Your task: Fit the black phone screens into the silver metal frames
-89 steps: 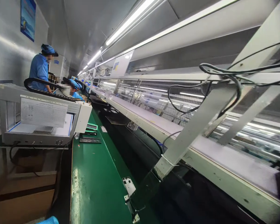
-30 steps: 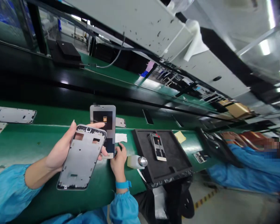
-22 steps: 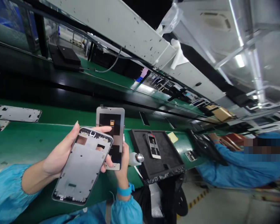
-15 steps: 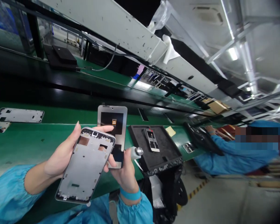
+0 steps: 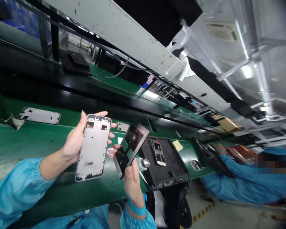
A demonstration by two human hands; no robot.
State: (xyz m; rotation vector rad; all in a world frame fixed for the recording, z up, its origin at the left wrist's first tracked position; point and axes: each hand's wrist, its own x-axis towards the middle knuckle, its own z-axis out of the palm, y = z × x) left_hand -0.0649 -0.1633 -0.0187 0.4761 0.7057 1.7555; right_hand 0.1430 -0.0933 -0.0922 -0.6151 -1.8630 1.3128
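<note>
My left hand (image 5: 73, 143) is closed round a silver-grey phone frame (image 5: 92, 152) with cut-outs and small notches along its dark rim. Its inner face is turned toward me. To the right, my right hand (image 5: 132, 181) grips a phone screen panel (image 5: 131, 149) by its lower end. That panel is held tilted, showing dark patches, a grey border and a small orange label. The two parts are apart, with a gap between them. Behind the panel, another phone frame (image 5: 122, 126) lies on the green bench, partly hidden. A metal-capped bottle (image 5: 145, 163) stands just right of my right hand.
A black foam tray (image 5: 173, 162) on the right holds several stacked phone panels (image 5: 159, 154). A further phone frame (image 5: 40, 115) lies at the left by a metal stand. A yellow note (image 5: 177, 145) sits behind the tray. At far right a co-worker's blue sleeve (image 5: 238, 163) shows.
The phone frame and the screen panel have moved apart; the panel has swung right and tilted, uncovering another frame on the bench. The camera view has shifted, moving the scene slightly right.
</note>
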